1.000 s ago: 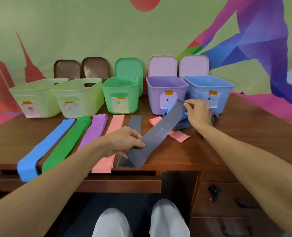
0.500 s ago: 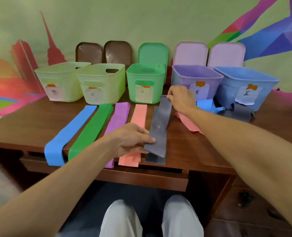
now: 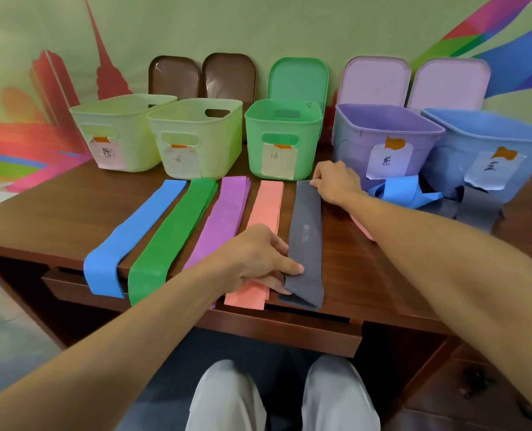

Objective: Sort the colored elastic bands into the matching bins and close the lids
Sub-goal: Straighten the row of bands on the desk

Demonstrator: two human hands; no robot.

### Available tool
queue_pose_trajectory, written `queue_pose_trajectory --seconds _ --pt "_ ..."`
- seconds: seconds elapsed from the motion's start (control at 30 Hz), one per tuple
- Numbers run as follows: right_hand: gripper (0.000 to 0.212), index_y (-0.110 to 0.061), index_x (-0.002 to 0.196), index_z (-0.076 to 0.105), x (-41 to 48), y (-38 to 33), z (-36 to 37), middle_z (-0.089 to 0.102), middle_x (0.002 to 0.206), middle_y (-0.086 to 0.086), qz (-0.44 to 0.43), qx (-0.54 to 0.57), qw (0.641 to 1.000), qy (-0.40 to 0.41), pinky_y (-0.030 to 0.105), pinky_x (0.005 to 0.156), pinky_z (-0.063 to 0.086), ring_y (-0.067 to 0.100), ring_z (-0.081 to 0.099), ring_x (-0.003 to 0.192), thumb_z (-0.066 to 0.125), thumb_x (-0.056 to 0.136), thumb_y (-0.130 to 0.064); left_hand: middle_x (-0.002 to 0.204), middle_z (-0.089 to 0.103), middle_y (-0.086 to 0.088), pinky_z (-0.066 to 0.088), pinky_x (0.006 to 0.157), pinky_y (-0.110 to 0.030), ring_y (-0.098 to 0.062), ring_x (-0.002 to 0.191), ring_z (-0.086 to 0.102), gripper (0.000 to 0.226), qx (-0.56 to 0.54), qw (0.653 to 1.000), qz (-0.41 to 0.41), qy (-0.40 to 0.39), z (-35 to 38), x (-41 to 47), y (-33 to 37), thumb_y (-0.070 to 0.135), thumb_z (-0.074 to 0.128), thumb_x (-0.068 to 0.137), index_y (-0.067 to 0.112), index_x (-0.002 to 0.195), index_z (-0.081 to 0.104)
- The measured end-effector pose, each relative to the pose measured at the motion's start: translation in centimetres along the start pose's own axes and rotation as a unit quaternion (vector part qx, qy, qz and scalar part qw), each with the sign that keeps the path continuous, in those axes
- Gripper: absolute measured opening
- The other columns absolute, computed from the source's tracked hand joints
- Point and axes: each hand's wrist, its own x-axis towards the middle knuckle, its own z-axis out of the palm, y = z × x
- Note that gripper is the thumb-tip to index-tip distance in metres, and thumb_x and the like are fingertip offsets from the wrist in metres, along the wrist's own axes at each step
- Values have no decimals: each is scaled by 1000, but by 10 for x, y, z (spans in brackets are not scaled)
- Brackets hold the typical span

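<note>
"Grey band (image 3: pixel 306 231): where do we locate it?" asks the first operator.

"We locate the grey band flat on the desk (image 3: pixel 56 213), running from the front edge back toward the bins. It is the rightmost of five parallel strips. From the left, these are the blue band (image 3: pixel 134 237), green band (image 3: pixel 177 231), purple band (image 3: pixel 224 219), pink band (image 3: pixel 266 213), then grey. The near ends of the blue and green bands hang over the front edge."

"How do we read the hands?"

"The left hand (image 3: pixel 258 259) grips the near end at the front edge, with the thumb on top and the fingers curled beneath. The right hand (image 3: pixel 336 181) pinches the far end with curled fingers, just in front of the gap between the green bin (image 3: pixel 284 135) and the purple bin (image 3: pixel 382 135)."

"And the containers?"

"We count five in a row toward the back edge: two pale green bins (image 3: pixel 196 138), then the green bin, the purple bin and the blue bin (image 3: pixel 491 144). Each carries a paper label and stands open. The lids (image 3: pixel 298 79) lean upright against the wall behind. A loose heap (image 3: pixel 404 194) of blue, grey and pink bands lies crumpled in front of the purple and blue bins."
</note>
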Motion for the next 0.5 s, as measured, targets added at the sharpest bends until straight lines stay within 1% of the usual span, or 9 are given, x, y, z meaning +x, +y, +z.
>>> queue_pose_trajectory --seconds 0.07,0.1,0.2,0.27,0.33,0.4,0.43,0.5 --pt "20 -10 103 64 0 1 2 66 104 13 -10 -15 1000 6 39 81 44 33 60 97 57 94 -26 105 63 -15 59 54 -25 -23 79 69 30 10 1000 10 1 1 -1 0 7 75 77 9 99 54" --pt "20 -10 104 64 0 1 3 66 105 13 -15 -25 1000 10 39 82 43 33 60 99 57 94 -26 103 63 -14 59 53 -25 -21 74 69 31 14 1000 13 3 2 -2 1 7 74 78 9 100 54" --pt "21 -11 104 64 0 2 8 66 106 13 -35 -68 997 20 40 84 41 32 59 100 57 94 -28 91 63 -13 57 49 -24 -17 54 65 44 36 999 18 10 3 -4 3 7 74 79 5 115 49" --pt "22 -10 103 64 0 1 11 66 105 13 -49 -94 994 27 40 84 40 32 59 99 56 94 -29 82 63 -12 55 47 -22 -15 43 62 51 84 996 21 22 5 -4 6 11 74 79 7 122 46" --pt "23 -9 103 63 -1 1 10 65 105 13 -61 -104 992 37 41 84 41 32 59 98 54 95 -29 72 65 -10 53 47 -22 -12 39 60 52 176 983 32 46 8 -3 8 17 74 80 8 123 45" --pt "26 -9 105 63 -5 4 6 62 107 12 -90 -115 987 66 42 84 41 31 59 97 52 95 -30 69 63 -5 51 48 -22 -12 44 60 51 268 958 60 80 11 -2 9 22 75 80 8 121 48" --pt "27 -9 106 63 -8 6 2 60 107 12 -110 -121 983 85 42 83 42 30 58 96 50 95 -30 73 61 -2 50 52 -23 -14 53 61 50 304 945 76 98 12 -2 9 25 75 79 10 119 50" --pt "29 -10 108 63 -15 12 -8 59 107 10 -135 -115 978 109 41 82 44 28 57 94 49 96 -32 87 57 2 48 64 -26 -16 77 59 48 361 917 107 130 11 0 7 33 78 75 15 114 54"
